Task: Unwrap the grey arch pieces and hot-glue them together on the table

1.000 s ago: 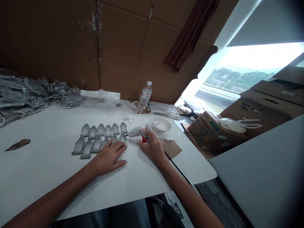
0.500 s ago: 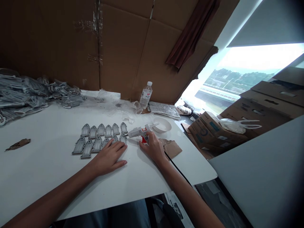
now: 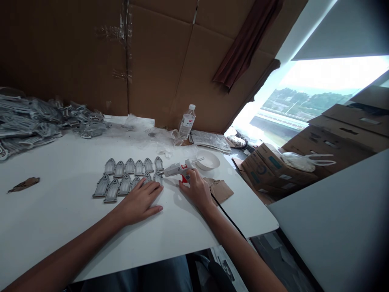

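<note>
Well left of both hands I see a heap of bagged grey pieces (image 3: pixel 33 119), with a brown scrap (image 3: pixel 24 185) nearer the person. Two rows of grey arched pieces (image 3: pixel 112 190) reach to the left hand (image 3: pixel 141 200), which lies flattened over the lower row, thumb spread wide. The right hand (image 3: pixel 199 190) is wrapped round a white glue gun (image 3: pixel 174 169), nozzle at that row's end piece. Just beyond that grip sits a bowl (image 3: pixel 209 161); torn cardboard (image 3: pixel 222 190) lies right beside it.

White-and-red plastic glue gun (image 3: pixel 174 169): smooth. Left of gun, grey arched window-shaped pieces (image 3: pixel 125 185): matt. Behind gun, clear plastic bottle (image 3: pixel 185 125): glossy. Right, brown cardboard scrap (image 3: pixel 223 191): matt, creased.
</note>
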The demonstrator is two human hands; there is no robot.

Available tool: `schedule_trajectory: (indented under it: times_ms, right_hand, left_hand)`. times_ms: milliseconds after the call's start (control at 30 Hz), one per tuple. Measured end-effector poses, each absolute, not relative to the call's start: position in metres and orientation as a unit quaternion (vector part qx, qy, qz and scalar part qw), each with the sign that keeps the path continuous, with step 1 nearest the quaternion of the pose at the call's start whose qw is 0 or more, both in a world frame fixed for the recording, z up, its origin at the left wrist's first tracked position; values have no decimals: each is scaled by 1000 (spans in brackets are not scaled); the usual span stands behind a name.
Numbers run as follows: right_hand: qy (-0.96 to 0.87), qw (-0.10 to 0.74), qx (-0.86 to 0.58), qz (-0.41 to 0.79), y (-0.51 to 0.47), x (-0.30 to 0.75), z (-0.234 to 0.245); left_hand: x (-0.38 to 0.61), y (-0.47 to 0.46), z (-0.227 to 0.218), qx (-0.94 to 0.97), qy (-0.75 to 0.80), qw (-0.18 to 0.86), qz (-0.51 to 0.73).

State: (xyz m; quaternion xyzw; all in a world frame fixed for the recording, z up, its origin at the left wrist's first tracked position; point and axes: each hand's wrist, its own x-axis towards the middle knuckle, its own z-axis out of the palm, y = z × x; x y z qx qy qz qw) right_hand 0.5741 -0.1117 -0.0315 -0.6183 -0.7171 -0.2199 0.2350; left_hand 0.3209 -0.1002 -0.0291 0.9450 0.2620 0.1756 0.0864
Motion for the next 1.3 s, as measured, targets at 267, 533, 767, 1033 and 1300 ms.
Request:
schedule_trajectory:
  times_ms: [267, 533, 767, 1033, 1300]
  right_hand:
    - [-725, 235, -602, -240, -113, 576, -31]
    - [-727, 230, -606, -226, -113, 576, -31]
    - [-683, 289, -649, -170, -112, 579, -30]
    - [-625, 346, -692, -105, -110, 583, -26]
    - [-630, 335, -697, -64, -114, 582, -19]
  left_hand:
    - [321, -100, -29, 946, 264, 84, 170]
    - [320, -99, -31, 946, 261, 88, 168]
    - [320, -100, -30, 948, 266, 82, 154]
    - [314, -93, -27, 942, 276, 73, 175]
    - [312, -91, -24, 933, 286, 74, 203]
